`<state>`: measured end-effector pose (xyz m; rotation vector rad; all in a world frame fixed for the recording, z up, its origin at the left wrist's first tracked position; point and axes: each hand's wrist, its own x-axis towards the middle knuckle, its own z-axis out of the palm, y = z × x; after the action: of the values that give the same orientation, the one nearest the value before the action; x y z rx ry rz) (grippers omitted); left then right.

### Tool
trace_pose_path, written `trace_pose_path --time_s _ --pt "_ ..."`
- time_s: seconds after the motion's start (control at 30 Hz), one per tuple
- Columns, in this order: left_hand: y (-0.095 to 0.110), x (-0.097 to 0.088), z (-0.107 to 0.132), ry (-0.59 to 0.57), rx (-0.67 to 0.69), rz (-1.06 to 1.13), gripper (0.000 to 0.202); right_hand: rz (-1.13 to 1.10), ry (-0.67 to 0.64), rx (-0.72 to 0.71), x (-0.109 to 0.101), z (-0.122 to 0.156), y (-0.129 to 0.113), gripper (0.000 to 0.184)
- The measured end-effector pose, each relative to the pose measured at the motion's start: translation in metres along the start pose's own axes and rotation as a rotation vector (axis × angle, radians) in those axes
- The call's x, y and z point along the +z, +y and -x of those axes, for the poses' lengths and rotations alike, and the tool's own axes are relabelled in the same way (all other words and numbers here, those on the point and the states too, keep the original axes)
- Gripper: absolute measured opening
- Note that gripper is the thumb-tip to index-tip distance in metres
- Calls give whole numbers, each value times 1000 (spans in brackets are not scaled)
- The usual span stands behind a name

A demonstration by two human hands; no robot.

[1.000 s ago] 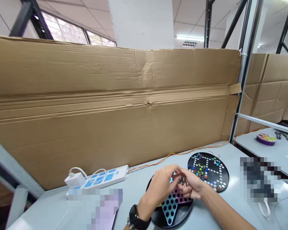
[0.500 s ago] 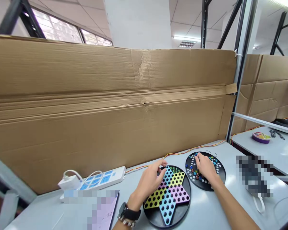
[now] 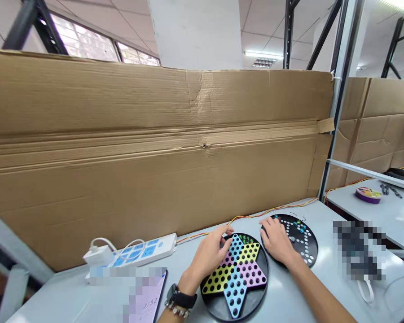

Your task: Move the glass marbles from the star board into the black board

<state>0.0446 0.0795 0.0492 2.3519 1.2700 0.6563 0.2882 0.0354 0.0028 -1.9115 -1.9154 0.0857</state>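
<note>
The right hand (image 3: 278,241) has swept left, off the middle of the black marble board (image 3: 306,249) and onto its left side! Fingers bent over that edge, and I cannot tell what its grip has. The left hand (image 3: 207,253) stays at the far left of the star board (image 3: 256,298), thumb and fingers parted, nothing visible between them. That star board sits on the bench (image 3: 284,296), left of the marble board.
</note>
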Motion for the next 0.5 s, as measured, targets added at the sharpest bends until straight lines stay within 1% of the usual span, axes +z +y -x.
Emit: trace_pose_path --time_s 0.07,0.13,0.27,0.4,0.5 --pt "-1 1 0 -3 7 -5 29 -56 -60 -160 6 4 -13 36" --pt "-1 1 0 -9 16 -12 28 -50 -119 -223 11 6 -22 38" --pt "2 -2 1 -24 15 -18 25 -18 -172 -179 11 4 -25 38" --pt "2 -2 1 -32 9 -27 25 -69 -228 -157 -1 3 -24 34" --pt "-1 0 1 -33 10 -27 26 -136 -302 -87 -12 6 -27 29"
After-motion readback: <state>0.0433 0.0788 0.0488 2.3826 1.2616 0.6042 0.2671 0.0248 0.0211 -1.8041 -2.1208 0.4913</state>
